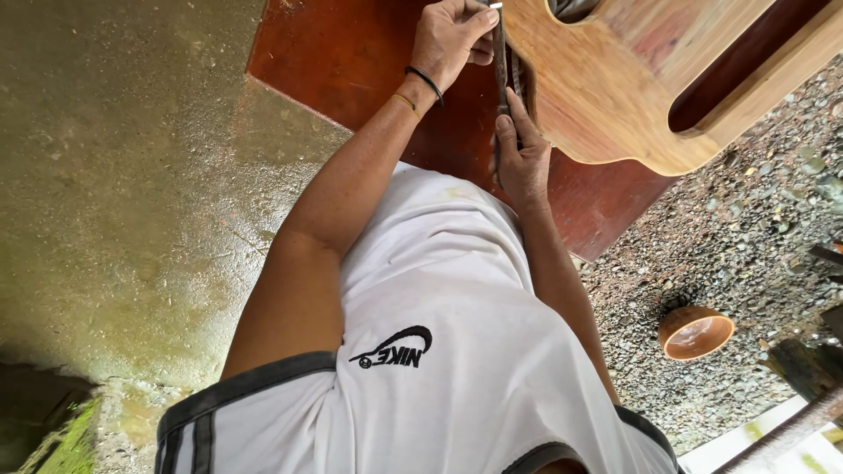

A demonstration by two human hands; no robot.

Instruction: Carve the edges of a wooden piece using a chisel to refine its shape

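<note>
- Left hand [450, 37]: seen at twelve o'clock; fingers curled tight around the upper end of a thin dark tool [501, 61]; a black band and a thin cord are worn at the wrist.
- Right hand [522, 158]: just below, toward one o'clock; fingers closed on the lower end of the same tool, thumb laid along it.
- Thin dark tool: held nearly upright between both hands, pressed against the edge of the wooden piece [615, 88].
- Wooden piece: pale, curved, with cut-out openings, at one to two o'clock; rested over a red-brown surface [351, 61].
- White sleeveless shirt [457, 351]: fills the lower middle and hides whatever lies beneath.
- Wet concrete floor [114, 175]: at nine o'clock.
- Gravel [746, 228]: at three o'clock, with a round clay bowl [695, 332] set on it at four o'clock, well apart from the hands.
</note>
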